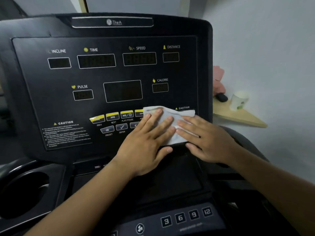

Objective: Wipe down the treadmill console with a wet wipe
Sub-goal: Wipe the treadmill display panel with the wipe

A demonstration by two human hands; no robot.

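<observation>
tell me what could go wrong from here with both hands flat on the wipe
1. The crumpled white wet wipe overlaps the end of the row of yellow-topped buttons. The left hand pressing there could trigger a button, or moisture might seep around the keys.
2. Left and right hand only press with flat fingers, gripping nothing, so the wipe may bunch or slip and leave parts of the black treadmill console unwiped.
</observation>
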